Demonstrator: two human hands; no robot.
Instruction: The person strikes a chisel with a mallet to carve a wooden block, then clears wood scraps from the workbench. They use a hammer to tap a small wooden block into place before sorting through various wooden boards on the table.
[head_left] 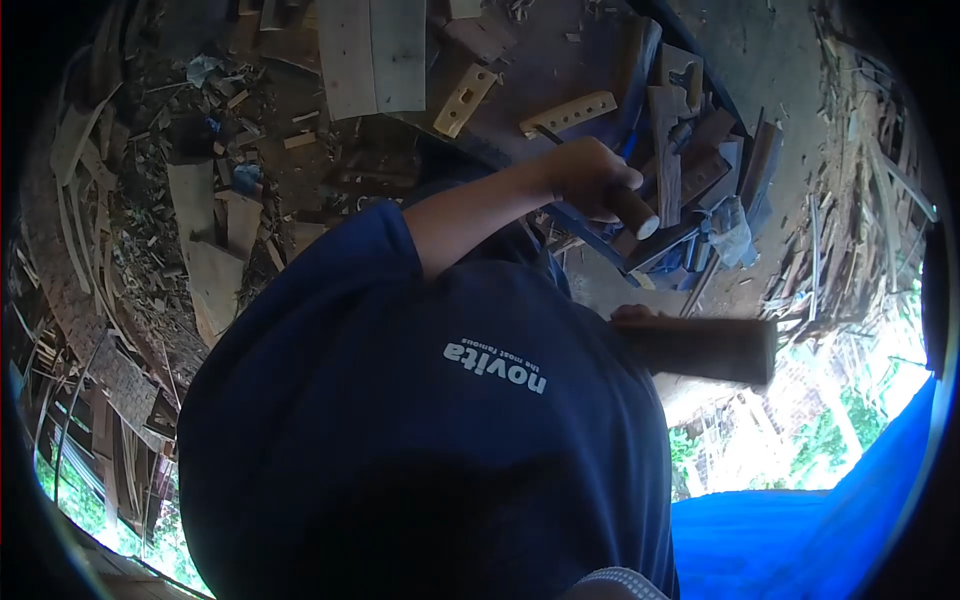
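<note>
My left hand is wrapped round the wooden handle of a chisel. Its blade points up and left, with the tip at or close to a pale wooden strip that has a row of holes; contact is hard to make out. On the right side of my body, my right hand grips a thick wooden mallet, held off to the right, clear of the chisel. Most of that hand is hidden behind the mallet and my shirt. A second pale wooden piece with holes lies left of the strip.
Wide boards lie ahead of me. To the right of my left hand is a pile of wood pieces and tools with a plastic bag. Wood scraps and shavings cover the ground at left. A blue sheet fills the lower right.
</note>
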